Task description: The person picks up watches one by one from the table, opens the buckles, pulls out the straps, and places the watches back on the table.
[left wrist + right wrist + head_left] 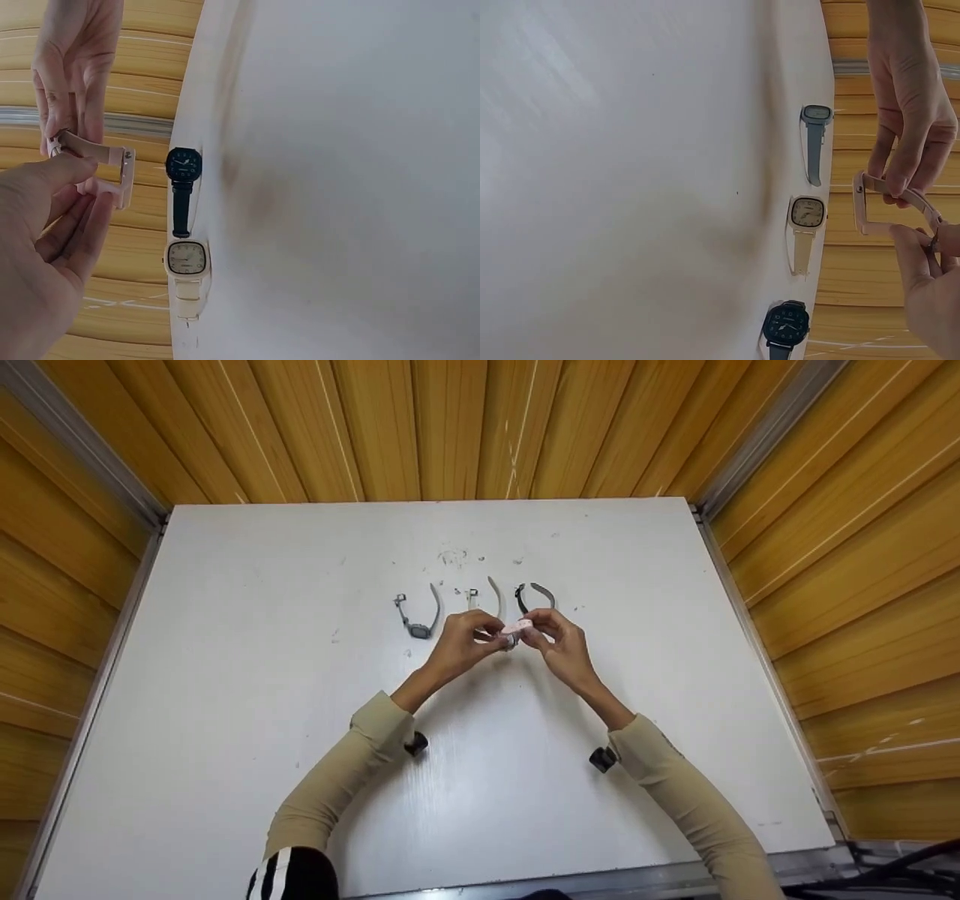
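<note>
Both hands hold a pink wristwatch [516,626] up over the table. Its square case [860,204] shows edge-on, and the strap [915,199] curves round from it into a loop. My left hand [461,645] pinches the strap between thumb and fingers. On the other side, my right hand [561,649] grips the watch near the strap's ends, with fingertips covering part of the strap there. Beyond the hands lie a grey-blue watch [817,131], a cream watch [187,259] and a black watch [184,165], each with its strap standing up in a curve.
The three watches stand in a row across the white table [225,697], just past the hands. Wood-patterned walls [450,427] rise behind and at both sides. Metal rails [765,637] border the table. Dark cables [900,866] hang by the front right corner.
</note>
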Demonstrator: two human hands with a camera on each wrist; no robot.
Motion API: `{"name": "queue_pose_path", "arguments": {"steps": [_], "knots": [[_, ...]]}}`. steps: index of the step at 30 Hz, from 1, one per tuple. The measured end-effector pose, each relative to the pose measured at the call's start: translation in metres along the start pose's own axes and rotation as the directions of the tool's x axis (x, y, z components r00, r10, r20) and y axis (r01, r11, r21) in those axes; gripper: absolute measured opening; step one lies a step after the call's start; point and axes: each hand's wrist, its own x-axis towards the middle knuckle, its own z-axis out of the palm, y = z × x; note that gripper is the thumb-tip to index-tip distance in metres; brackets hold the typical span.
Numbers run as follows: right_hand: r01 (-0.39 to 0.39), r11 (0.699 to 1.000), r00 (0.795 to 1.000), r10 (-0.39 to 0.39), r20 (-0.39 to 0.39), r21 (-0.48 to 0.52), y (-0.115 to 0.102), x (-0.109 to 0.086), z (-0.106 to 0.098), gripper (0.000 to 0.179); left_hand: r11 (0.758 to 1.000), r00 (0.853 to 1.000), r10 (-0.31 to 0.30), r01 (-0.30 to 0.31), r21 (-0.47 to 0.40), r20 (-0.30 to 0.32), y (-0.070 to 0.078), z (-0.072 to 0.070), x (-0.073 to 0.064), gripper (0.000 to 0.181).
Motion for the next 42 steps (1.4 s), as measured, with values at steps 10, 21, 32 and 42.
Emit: {"name": "queue_pose_path", "arguments": {"steps": [10, 21, 32, 42], "knots": [[-0.018, 0.997, 1.0, 0.02, 0.021, -0.081, 0.004, 0.001, -0.002, 0.03, 0.999, 0.999, -0.03, 0.031, 0.043, -0.025, 0.001, 0.006, 0.0, 0.016], [-0.045, 0.997, 0.998, 0.048, -0.035, 0.065, 0.009, -0.002, 0.005, 0.024, 0.997, 0.997, -0.073, 0.073, 0.036, 0.006, 0.0, 0.01, -0.002, 0.016], [-0.12, 0.969, 0.992, 0.122, 0.002, 0.218, 0.011, -0.003, 0.005, 0.031, 0.996, 0.999, -0.047, 0.048, 0.077, -0.008, 0.002, 0.01, -0.006, 0.01], [-0.013, 1.0, 0.999, 0.014, -0.037, 0.023, 0.014, -0.004, 0.009, 0.022, 0.995, 0.999, -0.026, 0.028, 0.093, -0.022, 0.0, 0.009, -0.006, 0.009]]}}
